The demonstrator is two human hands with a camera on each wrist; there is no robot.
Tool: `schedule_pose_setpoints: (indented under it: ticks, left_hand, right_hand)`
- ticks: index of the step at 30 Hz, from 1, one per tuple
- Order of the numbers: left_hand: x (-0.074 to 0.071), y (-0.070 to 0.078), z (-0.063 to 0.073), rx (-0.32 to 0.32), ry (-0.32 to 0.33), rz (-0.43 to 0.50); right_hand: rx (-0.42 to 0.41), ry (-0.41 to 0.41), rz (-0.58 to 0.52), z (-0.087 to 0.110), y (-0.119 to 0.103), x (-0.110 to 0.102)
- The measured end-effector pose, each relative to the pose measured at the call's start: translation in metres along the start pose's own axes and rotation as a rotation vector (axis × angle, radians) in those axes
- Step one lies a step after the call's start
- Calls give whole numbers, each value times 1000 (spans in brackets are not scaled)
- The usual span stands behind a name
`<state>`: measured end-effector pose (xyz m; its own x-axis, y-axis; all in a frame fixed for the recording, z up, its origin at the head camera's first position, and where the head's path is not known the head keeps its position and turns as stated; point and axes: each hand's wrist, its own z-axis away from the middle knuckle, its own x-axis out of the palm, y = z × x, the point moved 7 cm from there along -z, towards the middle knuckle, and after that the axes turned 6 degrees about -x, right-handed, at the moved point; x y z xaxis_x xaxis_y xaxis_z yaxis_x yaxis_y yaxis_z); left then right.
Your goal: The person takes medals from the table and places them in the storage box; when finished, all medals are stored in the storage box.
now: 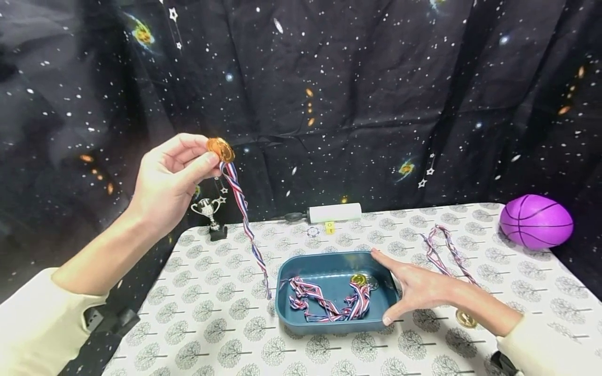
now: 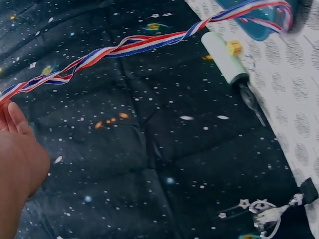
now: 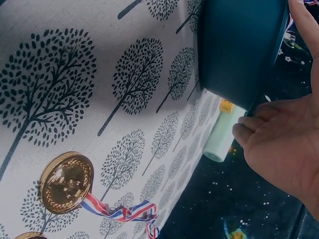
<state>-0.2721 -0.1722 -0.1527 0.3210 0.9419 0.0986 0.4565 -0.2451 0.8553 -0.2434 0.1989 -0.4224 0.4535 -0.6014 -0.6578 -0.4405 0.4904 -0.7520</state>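
Head cam: pinching gold medal (image 1: 221, 150) btwn thumb & fingers w/ L grip (image 1: 164, 183), up off desk (image 1: 221, 339), in front of dark starry backdrop (image 1: 329, 52). Striped ribbon (image 1: 243, 209), red/wht/blue, hanging twisted from medal, lower end near L side of blue tray (image 1: 329, 328). Holding tray's R end w/ R grip (image 1: 420, 290), spread wide, thumb at near rim, finger at far rim. In tray: tangled ribbons (image 1: 329, 314), plus yellow-gold medal (image 1: 358, 280) twd R end & silvery disc (image 1: 372, 283) partly tucked beside it. On desk, R of tray: another medal (image 1: 466, 319), just this side of R forearm (image 1: 484, 308); ribbon loop (image 1: 454, 254) beyond. R wrist cam: that medal lying on tree-print cloth, plus edge of 2nd gold disc (image 3: 31, 235), cut off by frame. Farther back: wht cylinder (image 1: 335, 212) w/ blk end, yellow cube (image 1: 330, 227) w/ lettering just in front, small round chip (image 1: 313, 232) beside cube. Far L corner: silver trophy (image 1: 207, 209), upright on blk base. Far R: purple ball (image 1: 536, 222) w/ blk lines. L wrist cam: striped ribbon slanting across view to L fingertips.
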Motion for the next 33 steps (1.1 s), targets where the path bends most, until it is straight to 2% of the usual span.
schedule_pose_setpoints:
  ticks: [6,11,17,24,27,29,33]
  left_hand:
    - [10,10,-16,37,-1,58]
    - [17,9,-26,56,-5,74]
    - [22,-6,-33,32,3,-27]
    - [26,-23,-33,17,-11,-128]
    - [31,-27,-30,13,-59,-184]
    - [37,-32,-26,0,-118,-241]
    - [54,-48,-12,-92,-321,-317]
  right_hand:
    - [4,-1,-21,0,-1,0]
    - [-1,-2,-37,0,0,0]
    - [-4,-6,-65,-1,0,1]
    - [4,-5,-58,-2,-1,1]
    - [0,-4,-56,-2,-1,1]
    - [-4,-3,-56,-1,-1,1]
    - [-11,-7,-56,-1,-1,1]
